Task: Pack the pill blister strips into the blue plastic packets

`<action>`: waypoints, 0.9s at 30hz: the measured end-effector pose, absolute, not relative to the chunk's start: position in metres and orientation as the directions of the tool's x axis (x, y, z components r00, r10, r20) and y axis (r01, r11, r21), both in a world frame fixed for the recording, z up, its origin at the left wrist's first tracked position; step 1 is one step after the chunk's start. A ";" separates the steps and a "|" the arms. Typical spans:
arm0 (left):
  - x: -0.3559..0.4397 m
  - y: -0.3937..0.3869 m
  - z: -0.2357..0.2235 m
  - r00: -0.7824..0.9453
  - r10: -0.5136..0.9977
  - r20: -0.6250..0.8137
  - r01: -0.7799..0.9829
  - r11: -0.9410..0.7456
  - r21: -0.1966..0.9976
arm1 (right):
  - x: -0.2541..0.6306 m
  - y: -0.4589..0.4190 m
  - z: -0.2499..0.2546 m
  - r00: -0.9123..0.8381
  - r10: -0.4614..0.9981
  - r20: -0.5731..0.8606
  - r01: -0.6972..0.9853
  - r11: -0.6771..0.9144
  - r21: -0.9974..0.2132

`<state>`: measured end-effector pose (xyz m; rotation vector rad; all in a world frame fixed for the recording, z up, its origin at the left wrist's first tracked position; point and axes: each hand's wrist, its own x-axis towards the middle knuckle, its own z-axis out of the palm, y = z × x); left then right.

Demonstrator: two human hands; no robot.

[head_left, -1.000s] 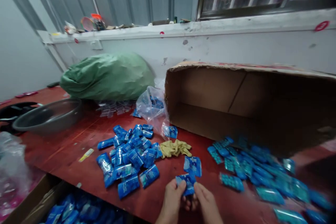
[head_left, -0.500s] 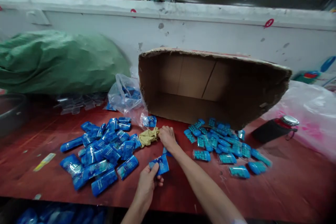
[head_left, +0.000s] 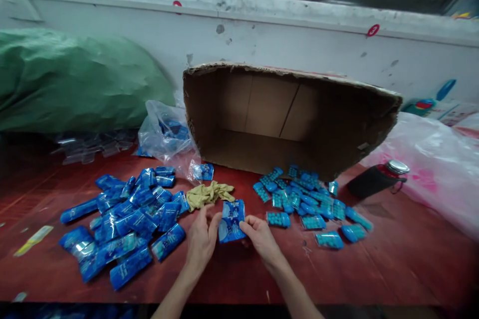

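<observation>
Right hand (head_left: 260, 237) pinches the card (head_left: 231, 232), thumb on its lower right edge. Left hand (head_left: 204, 232): fingers spread, thumb next to the card's left edge; contact there unclear. Can't tell if it's one card or two overlapped.

For good handling: light pinch, right at the edge, so the print doesn't crease. Bring the left thumb in square to the left edge, support from below, keep the face flat. If there are two layers, a small sideways rub should separate them. Main risk, I'd say: left fingers snagging the glove (head_left: 209, 194) just above.

Position: card sits between the hands, lower centre of frame, above the table (head_left: 232, 281). Blue packs (head_left: 129, 249) left of the left hand, teal packs (head_left: 316, 222) right of the right hand.
</observation>
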<state>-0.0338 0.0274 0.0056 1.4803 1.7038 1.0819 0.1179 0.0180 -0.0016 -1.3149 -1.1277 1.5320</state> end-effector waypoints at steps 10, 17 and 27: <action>-0.050 0.101 0.010 -0.142 0.976 0.165 0.935 0.078 0.347 | 0.131 -0.002 -0.004 0.019 0.951 -0.309 -0.224 -0.297 -0.928; -0.023 0.026 0.012 -0.136 0.986 -0.094 0.433 0.144 0.890 | 0.117 -0.006 -0.006 0.144 0.939 -0.311 -0.330 -0.251 -0.910; -0.007 -0.007 -0.005 -0.144 0.909 -0.390 -0.169 0.366 0.915 | 0.094 -0.017 -0.001 0.062 0.971 -0.232 -0.280 -0.206 -0.938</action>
